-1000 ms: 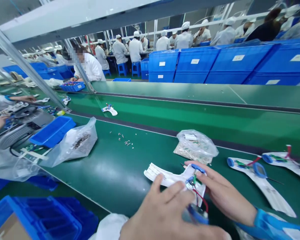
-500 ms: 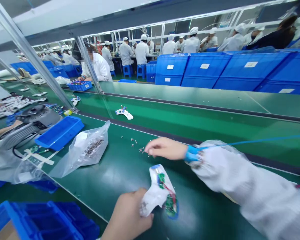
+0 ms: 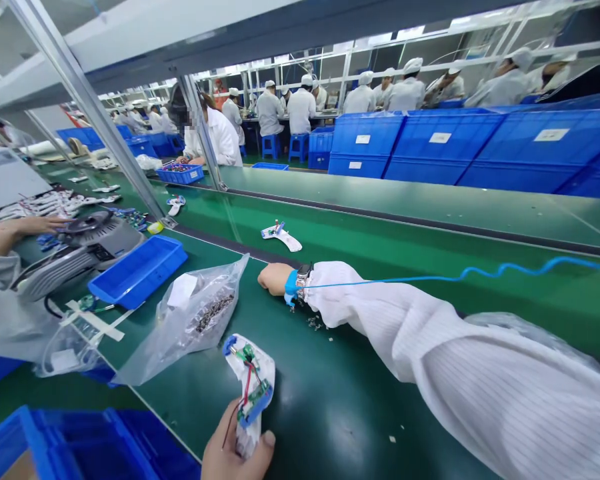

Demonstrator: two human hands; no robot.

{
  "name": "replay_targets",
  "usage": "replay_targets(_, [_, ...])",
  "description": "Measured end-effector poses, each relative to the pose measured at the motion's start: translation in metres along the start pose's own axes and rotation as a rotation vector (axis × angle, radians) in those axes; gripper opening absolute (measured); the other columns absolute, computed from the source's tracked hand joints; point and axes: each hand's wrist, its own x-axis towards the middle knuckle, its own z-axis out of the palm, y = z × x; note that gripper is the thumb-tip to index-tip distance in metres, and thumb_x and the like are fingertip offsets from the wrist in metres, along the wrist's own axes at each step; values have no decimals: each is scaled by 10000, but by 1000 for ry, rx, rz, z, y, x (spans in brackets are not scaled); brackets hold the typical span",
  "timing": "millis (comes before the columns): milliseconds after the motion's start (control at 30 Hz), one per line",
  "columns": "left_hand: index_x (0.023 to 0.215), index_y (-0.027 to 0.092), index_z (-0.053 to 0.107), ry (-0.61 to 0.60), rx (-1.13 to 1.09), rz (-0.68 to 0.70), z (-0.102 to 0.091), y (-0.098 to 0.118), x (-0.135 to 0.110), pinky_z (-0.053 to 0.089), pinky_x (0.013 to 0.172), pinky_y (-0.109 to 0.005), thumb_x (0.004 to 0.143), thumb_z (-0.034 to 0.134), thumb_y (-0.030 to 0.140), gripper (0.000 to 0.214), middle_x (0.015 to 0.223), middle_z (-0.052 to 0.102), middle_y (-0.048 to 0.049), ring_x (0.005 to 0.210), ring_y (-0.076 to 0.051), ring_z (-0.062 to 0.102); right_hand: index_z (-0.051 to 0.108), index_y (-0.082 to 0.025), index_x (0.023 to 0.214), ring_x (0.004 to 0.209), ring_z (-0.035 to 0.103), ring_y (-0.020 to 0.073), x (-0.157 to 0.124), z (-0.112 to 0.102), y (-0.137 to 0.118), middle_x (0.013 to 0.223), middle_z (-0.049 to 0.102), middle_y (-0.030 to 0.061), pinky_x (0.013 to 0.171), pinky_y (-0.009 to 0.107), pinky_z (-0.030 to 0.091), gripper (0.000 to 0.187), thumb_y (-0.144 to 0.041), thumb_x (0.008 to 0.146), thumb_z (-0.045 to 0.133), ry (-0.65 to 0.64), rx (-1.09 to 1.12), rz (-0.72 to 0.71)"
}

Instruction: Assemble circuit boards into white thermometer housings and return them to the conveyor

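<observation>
My left hand grips the lower end of a white curved plastic housing, which stands tilted above the green bench. Green circuit boards with blue edges and red wires sit in it. Farther forward, my right hand is closed, fingers curled down at the bench's far edge; anything in them is hidden. A blue strap with a coiled cord circles that wrist. Small loose metal parts lie beneath the right forearm. Left of both hands rests a clear plastic bag of small metal parts.
Another white housing lies on the green belt. A blue tray stands beyond the bag, beside a co-worker's arm and a grey machine. Blue bins are at lower left. A metal post rises at left.
My right hand has moved left and forward from the loose parts to the bench's far edge. The left hand has shifted left, turning the housing more upright. The view has swung slightly.
</observation>
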Motion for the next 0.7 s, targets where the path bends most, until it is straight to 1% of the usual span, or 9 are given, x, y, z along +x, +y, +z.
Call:
replay_targets(100, [879,182,637,16,-6,-19,6,11,5,509,639,-309,562,715,419,404,651,678,-10,735,-262,664,560,-147,1129,969,590,186,-9,-2,-4,1130,583,82,822,388,511,292,-317,893,539,26,23,-10])
replay_targets(167, [851,179,635,10,-69,-34,12,22,6,489,597,-297,574,728,410,372,535,603,25,644,-234,640,573,-139,1090,954,589,182,-27,-8,-10,1096,593,75,819,388,504,263,-309,893,537,87,63,-45])
replay_targets(267, [837,169,616,-85,-302,-52,24,44,5,420,516,-241,596,755,340,326,497,557,59,494,-143,537,587,-129,958,903,567,147,-79,-20,-21,975,616,53,828,318,464,118,-162,876,509,204,162,-156])
replay_targets(333, [791,178,590,-168,-419,-36,33,61,1,404,508,-216,624,751,341,283,533,570,57,487,-110,508,563,-142,894,816,538,107,-127,-24,-28,892,613,23,770,235,437,126,-68,830,484,248,238,-228])
replay_targets(400, [777,193,570,-263,-491,-7,43,77,-5,427,529,-219,633,745,402,309,596,601,45,510,-105,523,527,-155,856,704,497,83,-176,-24,-32,784,577,-16,664,191,414,124,-52,794,496,266,316,-256])
replay_targets(500, [807,210,567,-442,-598,33,57,100,-21,452,529,-240,569,771,485,417,680,642,26,478,-95,530,472,-173,829,623,449,73,-235,-16,-35,709,514,-43,582,181,381,153,-45,749,495,329,598,-234])
replay_targets(567, [849,218,586,-599,-684,54,66,110,-35,447,503,-228,557,786,484,443,670,639,29,440,-78,525,454,-182,866,610,455,73,-263,-9,-35,715,514,-46,567,184,381,185,-55,735,490,357,788,-189])
replay_targets(600, [877,224,596,-681,-719,56,70,114,-42,439,490,-214,570,788,473,440,655,633,34,429,-70,525,449,-184,890,606,462,73,-273,-7,-35,718,517,-47,559,184,381,203,-62,733,489,364,841,-161])
replay_targets(700, [940,237,619,-914,-732,38,81,120,-60,424,472,-185,607,791,437,425,627,628,36,428,-64,544,447,-186,880,601,474,74,-298,-2,-33,710,517,-48,546,186,382,208,-63,720,497,390,909,-107])
